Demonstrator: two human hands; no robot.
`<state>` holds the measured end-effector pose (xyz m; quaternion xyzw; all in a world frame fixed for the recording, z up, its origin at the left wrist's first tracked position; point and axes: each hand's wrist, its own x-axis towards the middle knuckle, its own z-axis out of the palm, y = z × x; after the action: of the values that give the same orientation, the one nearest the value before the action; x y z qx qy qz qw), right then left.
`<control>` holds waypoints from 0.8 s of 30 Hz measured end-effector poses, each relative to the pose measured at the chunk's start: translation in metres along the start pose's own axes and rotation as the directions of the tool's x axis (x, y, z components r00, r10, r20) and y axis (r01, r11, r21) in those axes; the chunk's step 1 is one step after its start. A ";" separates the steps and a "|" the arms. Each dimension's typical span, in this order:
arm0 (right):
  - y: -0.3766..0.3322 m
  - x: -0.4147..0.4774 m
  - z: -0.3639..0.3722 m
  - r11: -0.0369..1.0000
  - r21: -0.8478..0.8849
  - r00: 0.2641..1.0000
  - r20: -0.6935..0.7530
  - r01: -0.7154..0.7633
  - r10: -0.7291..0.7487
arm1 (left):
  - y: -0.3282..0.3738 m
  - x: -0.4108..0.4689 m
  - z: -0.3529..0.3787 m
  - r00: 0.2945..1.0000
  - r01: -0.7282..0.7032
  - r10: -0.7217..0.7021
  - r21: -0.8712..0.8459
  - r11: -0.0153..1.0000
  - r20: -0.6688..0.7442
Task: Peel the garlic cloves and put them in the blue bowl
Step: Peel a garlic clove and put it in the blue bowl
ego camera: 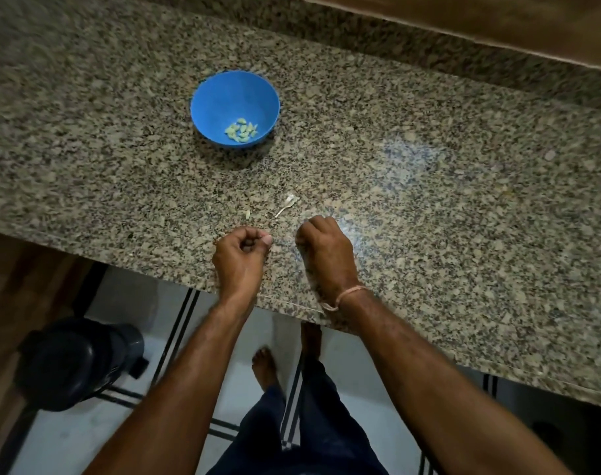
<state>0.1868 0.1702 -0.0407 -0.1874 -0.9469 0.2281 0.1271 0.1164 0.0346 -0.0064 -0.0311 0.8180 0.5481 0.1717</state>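
A blue bowl (234, 108) is seen on the speckled granite bench (429, 186), well beyond both hands, with a small heap of pale peeled garlic cloves (241, 130) gathered at the near side of its floor. Both hands are held over the near edge of the bench, close together but apart. The left hand (241, 256) is curled into a loose fist, thumb tip pressed toward the bent fingers; whether anything is pinched inside cannot be told. The right hand (323, 245) is also curled, knuckles up, its fingers tucked under and hidden, so its contents cannot be told either. A thin cord band (350, 294) is worn on the right wrist. Just ahead of the hands, a scrap of white garlic skin (286, 204) and a small pale piece (248, 214) are seen lying on the bench. Below the bench edge, a dark bin (76, 363) is seen on the tiled floor (73, 437) at the left, beside the person's bare feet.
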 end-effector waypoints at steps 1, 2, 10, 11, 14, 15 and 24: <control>0.001 0.006 0.003 0.999 -0.032 1.000 0.023 0.014 -0.013 | 0.000 0.001 0.002 1.000 0.010 -0.010 -0.001 1.000 0.000; 0.001 0.009 0.004 0.998 -0.062 0.999 0.037 0.033 -0.031 | 0.001 0.001 0.003 1.000 0.018 -0.018 -0.001 1.000 0.003; -0.044 -0.013 -0.008 0.872 0.369 0.937 0.259 -0.321 0.236 | -0.006 0.004 -0.012 0.998 0.055 -0.055 -0.028 0.998 -0.018; -0.054 -0.007 -0.006 0.737 0.506 0.892 0.316 -0.447 0.324 | -0.008 0.004 -0.020 0.997 0.059 -0.060 -0.021 0.998 -0.041; -0.095 0.006 0.006 0.313 0.671 0.739 0.584 -0.672 0.335 | -0.015 0.003 -0.056 0.988 0.078 -0.086 -0.061 0.995 -0.125; -0.116 0.008 0.013 0.219 0.670 0.704 0.653 -0.709 0.279 | -0.019 0.002 -0.077 0.982 0.083 -0.096 -0.085 0.993 -0.166; -0.322 -0.039 0.129 0.202 0.581 0.589 0.808 -0.788 -0.029 | -0.114 -0.025 -0.300 0.858 0.111 -0.240 -0.292 0.950 -0.453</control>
<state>0.0839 -0.1610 -0.0040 -0.2361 -0.5146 0.7972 -0.2098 0.0930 -0.2864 0.0020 -0.2638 0.7508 0.6056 0.0061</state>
